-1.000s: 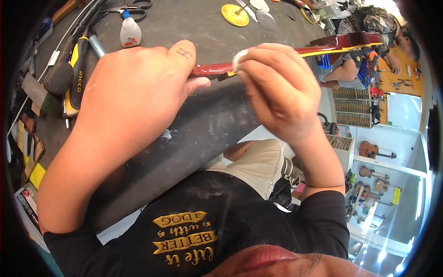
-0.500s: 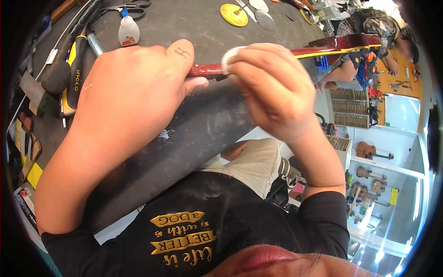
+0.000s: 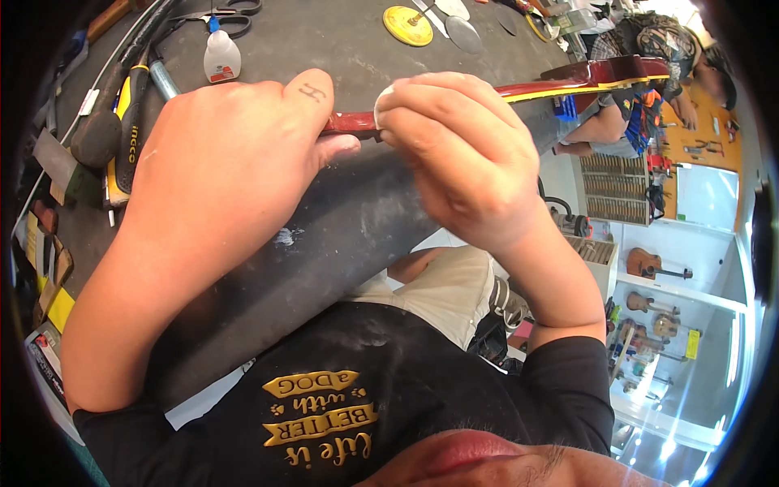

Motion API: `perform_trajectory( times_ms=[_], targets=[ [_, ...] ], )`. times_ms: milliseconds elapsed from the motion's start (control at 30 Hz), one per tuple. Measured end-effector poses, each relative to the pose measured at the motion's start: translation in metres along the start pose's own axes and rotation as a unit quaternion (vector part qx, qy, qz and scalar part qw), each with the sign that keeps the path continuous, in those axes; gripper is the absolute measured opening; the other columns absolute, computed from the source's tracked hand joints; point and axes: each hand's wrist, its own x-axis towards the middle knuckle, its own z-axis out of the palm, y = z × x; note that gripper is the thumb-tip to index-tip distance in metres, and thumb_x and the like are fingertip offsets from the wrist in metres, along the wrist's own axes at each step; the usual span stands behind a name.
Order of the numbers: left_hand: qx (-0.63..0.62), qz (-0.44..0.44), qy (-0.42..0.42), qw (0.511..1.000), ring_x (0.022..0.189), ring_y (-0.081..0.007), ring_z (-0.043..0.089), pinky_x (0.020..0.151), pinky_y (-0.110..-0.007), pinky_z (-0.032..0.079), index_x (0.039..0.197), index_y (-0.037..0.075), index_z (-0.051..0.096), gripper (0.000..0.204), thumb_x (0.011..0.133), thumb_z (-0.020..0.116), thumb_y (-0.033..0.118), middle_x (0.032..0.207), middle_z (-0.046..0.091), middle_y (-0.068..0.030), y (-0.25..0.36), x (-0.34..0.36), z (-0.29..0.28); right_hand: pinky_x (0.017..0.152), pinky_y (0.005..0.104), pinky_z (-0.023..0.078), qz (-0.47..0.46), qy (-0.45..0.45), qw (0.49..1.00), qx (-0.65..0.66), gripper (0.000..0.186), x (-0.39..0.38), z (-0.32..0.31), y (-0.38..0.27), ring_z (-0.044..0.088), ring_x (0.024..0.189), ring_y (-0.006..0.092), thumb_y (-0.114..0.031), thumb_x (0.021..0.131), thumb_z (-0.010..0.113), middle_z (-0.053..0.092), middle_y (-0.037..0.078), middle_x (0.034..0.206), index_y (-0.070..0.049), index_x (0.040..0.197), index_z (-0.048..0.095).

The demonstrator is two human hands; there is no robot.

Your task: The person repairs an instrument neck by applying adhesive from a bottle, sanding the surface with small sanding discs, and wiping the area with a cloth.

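Note:
A dark red guitar [image 3: 596, 75] with a pale yellow edge lies across the bench, its body off to the right and its neck [image 3: 354, 122] running left between my hands. My left hand [image 3: 231, 154] is closed around the left end of the neck, thumb along the near side; that end is hidden beneath it. Pinched in the fingers of my right hand [image 3: 466, 150] is a small white pad or folded cloth [image 3: 381, 107], pressed on the neck. Most of the pad is covered by the fingers.
A small blue-capped bottle [image 3: 221, 55], scissors [image 3: 235, 23] and a yellow disc [image 3: 407, 26] lie on the dark bench beyond my hands. Tools, one with a yellow-black handle [image 3: 135, 130], crowd the left side. Another person [image 3: 673, 53] works at the far right, near shelves with hanging guitars [image 3: 645, 264].
My right hand and the white pad have slid a little left along the neck, closer to my left hand. The left hand has barely shifted.

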Motion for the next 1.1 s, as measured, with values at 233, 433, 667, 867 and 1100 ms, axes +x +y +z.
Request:
perform_trajectory(
  times_ms=[233,433,667,867,1100],
  targets=[
    [0.015,-0.004,-0.012,1.0,0.082,-0.0404,0.076,0.07,-0.053,0.057,0.111,0.003,0.062,0.042,0.101,0.087,0.034,0.083,0.072,-0.0168,0.0,-0.002,0.001,0.091,0.0454,0.069,-0.005,-0.007,1.0,-0.03,0.036,-0.012,-0.007,0.006,0.084,0.105,0.034,-0.004,0.077,0.077,0.085,0.012,0.116,-0.001,0.112,0.084],
    [0.01,-0.011,-0.023,1.0,0.082,-0.0409,0.076,0.07,-0.053,0.057,0.111,0.003,0.062,0.041,0.101,0.087,0.034,0.084,0.072,-0.0171,0.001,-0.002,0.001,0.092,0.0453,0.069,-0.003,-0.019,0.999,-0.043,0.039,-0.015,-0.018,0.01,0.085,0.105,0.0342,-0.004,0.075,0.078,0.085,0.013,0.112,0.002,0.113,0.084],
    [0.001,-0.004,-0.022,1.0,0.081,-0.0417,0.075,0.07,-0.053,0.057,0.11,0.002,0.061,0.042,0.102,0.087,0.034,0.084,0.072,-0.0174,0.0,-0.001,0.0,0.095,0.0468,0.069,0.017,-0.034,0.999,-0.028,0.038,-0.013,-0.026,0.007,0.085,0.106,0.037,0.01,0.077,0.079,0.086,0.017,0.114,0.004,0.113,0.085],
    [-0.003,0.002,-0.003,1.0,0.081,-0.0415,0.075,0.07,-0.053,0.057,0.108,0.002,0.06,0.043,0.101,0.087,0.035,0.083,0.072,-0.0175,-0.001,-0.003,0.001,0.089,0.0434,0.068,-0.01,0.02,1.0,-0.014,0.034,-0.008,-0.002,0.004,0.083,0.099,0.0331,-0.004,0.074,0.079,0.084,0.013,0.107,0.002,0.107,0.082],
    [0.013,-0.006,-0.011,1.0,0.081,-0.0412,0.075,0.07,-0.053,0.057,0.11,0.002,0.062,0.042,0.102,0.087,0.034,0.083,0.071,-0.0176,0.001,-0.001,-0.001,0.086,0.0433,0.067,-0.014,0.013,0.999,-0.026,0.033,-0.005,-0.006,0.006,0.082,0.096,0.0327,-0.003,0.073,0.078,0.084,0.011,0.105,0.0,0.107,0.08]
  ],
)
